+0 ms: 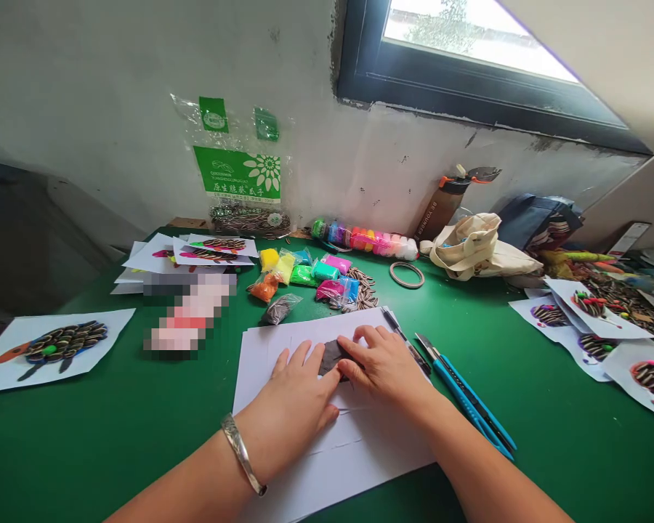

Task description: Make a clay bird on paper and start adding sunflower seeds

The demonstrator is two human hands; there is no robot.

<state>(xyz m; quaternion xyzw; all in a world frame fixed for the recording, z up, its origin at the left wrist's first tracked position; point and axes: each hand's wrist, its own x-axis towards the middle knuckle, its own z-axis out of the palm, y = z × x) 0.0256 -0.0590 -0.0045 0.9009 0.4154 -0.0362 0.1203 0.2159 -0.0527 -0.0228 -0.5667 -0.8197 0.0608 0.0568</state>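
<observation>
A flattened piece of dark grey modelling clay (332,361) lies on white paper (316,465) in front of me. My left hand (291,396) rests flat on the sheet, fingers spread, its fingertips at the clay's left and lower edge. From the other side, my right hand (384,363) presses index finger and thumb onto the clay's right part; its fingers are apart. Part of the clay is hidden under the fingers. Faint drawn lines show on the paper. A pen (406,341) lies along the paper's right edge, beside a blue utility knife (469,399).
Colourful clay packets (302,274) and sunflower seeds (364,287) lie beyond the paper. A seed bag (240,174) leans on the wall. Seed pictures lie left (59,349) and right (594,319). A tape ring (406,275), cloth bag (469,247) and bottle (441,203) stand behind.
</observation>
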